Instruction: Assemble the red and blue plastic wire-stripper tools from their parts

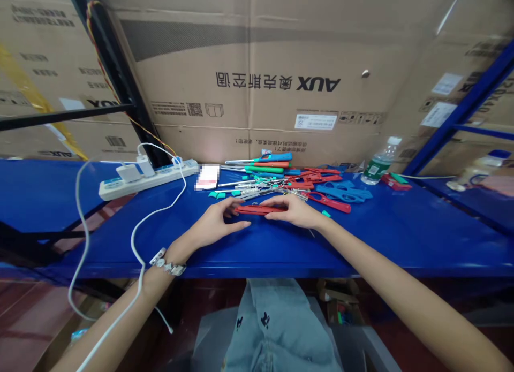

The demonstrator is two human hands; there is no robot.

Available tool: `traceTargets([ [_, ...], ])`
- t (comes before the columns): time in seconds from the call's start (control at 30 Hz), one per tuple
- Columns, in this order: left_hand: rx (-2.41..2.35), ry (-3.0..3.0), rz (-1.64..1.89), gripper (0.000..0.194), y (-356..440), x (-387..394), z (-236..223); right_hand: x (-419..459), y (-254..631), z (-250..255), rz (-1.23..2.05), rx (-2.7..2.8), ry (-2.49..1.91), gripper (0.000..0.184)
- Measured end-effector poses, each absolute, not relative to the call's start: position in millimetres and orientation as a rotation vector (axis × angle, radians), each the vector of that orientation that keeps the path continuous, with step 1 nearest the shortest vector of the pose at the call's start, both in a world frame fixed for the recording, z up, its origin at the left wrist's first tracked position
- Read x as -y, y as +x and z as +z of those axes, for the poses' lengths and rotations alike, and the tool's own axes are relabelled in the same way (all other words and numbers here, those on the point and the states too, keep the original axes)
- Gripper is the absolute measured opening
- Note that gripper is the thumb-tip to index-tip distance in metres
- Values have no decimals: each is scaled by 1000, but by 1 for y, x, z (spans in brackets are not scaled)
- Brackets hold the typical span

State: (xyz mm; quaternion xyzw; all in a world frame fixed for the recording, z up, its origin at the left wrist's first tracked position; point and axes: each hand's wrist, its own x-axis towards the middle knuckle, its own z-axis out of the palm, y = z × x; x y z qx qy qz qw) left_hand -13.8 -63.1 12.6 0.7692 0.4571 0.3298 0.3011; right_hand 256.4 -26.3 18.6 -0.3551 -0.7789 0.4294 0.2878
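Note:
Between my two hands, low over the front middle of the blue tabletop (381, 238), is a slim red plastic handle piece (257, 209). My left hand (214, 219) has its curled fingers at the left end of the piece, its thumb stretched out below. The right end is pinched in my right hand (295, 210), whose fingers partly cover it. Just behind my hands lies a heap of metal rods (257, 191) and red handle shells (329, 202). Blue handle shells (347, 191) are piled to the right. Long-nosed lighters with blue (277, 157), orange and green handles lie behind.
A white power strip (148, 179) with plugs and a loose white cable (134, 238) is at the left; the cable crosses my left forearm. A water bottle (378, 163) stands at the back right beside a small red box (395, 182). Cardboard (257, 51) walls the rear edge.

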Motion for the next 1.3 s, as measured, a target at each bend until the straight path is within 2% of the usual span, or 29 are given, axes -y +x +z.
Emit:
traceTargets([
  [0.1, -1200, 2025, 875, 65, -10, 65, 15, 22, 258, 17, 1320, 1993, -963, 42],
  [0.3, -1144, 2034, 877, 49, -5, 57, 11, 20, 259, 19, 1450, 1922, -921, 34],
  [0.5, -1175, 2162, 958, 55, -3, 49, 5, 25, 253, 20, 1125, 1979, -889, 33],
  [0.63, -1144, 2288, 1192, 55, -1, 42, 8, 22, 249, 23, 1041, 1988, -904, 36],
  [0.73, -1112, 2479, 1389, 63, 2, 37, 11, 15, 249, 31, 1090, 1932, -867, 37],
  [0.83, -1078, 2568, 1568, 82, 5, 37, 15, 9, 248, 38, 1124, 1955, -867, 32],
  [0.9, -1047, 2620, 1584, 86, 7, 41, 18, 5, 244, 39, 1128, 2008, -903, 28],
  [0.97, -1003, 2718, 1455, 73, 8, 44, 20, 3, 237, 37, 1131, 2052, -927, 27],
  [1.1, -953, 2689, 1264, 32, 6, 44, 20, 5, 224, 30, 1029, 2072, -876, 26],
  [1.23, -1039, 2553, 1350, 23, -6, 42, 17, 23, 236, 28, 472, 2074, -919, 29],
  [1.3, -1081, 2515, 1357, 22, -12, 43, 16, 36, 246, 27, 294, 2251, -996, 39],
])
